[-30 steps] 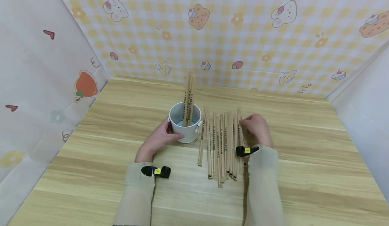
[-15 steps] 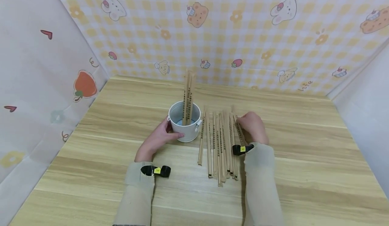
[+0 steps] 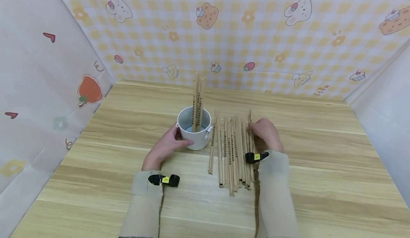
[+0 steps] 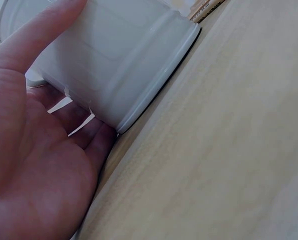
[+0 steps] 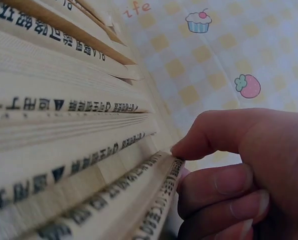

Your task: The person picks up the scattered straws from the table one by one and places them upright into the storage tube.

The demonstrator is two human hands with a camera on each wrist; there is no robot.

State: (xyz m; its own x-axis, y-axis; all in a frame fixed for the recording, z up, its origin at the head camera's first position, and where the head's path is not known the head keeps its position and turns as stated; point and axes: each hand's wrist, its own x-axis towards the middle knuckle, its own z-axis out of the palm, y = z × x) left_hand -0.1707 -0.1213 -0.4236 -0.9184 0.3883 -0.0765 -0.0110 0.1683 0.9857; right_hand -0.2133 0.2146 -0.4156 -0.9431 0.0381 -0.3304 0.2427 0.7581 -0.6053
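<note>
Low on the right of the checked backdrop (image 3: 230, 42), there it is, "life" in orange letters, and the right wrist view catches just "ife". Over to the paper sleeves (image 3: 232, 149) on the worktop (image 3: 320, 181): black print, "PLA", then a run of Chinese characters, and up close, solid triangle signs among the smaller lettering! "PLA" again on the standing sleeves (image 3: 200, 104) in the bucket (image 3: 200, 139). And the yellow labels (image 3: 165, 179) at both wrists? Too small to read.

Behind the wood-grained tabletop (image 3: 320, 202) rises a yellow-checked backdrop (image 3: 230, 35) with cartoon animals; left of the tabletop, a white printed sheet (image 3: 35, 78); right of it, a pale panel (image 3: 384, 99).
</note>
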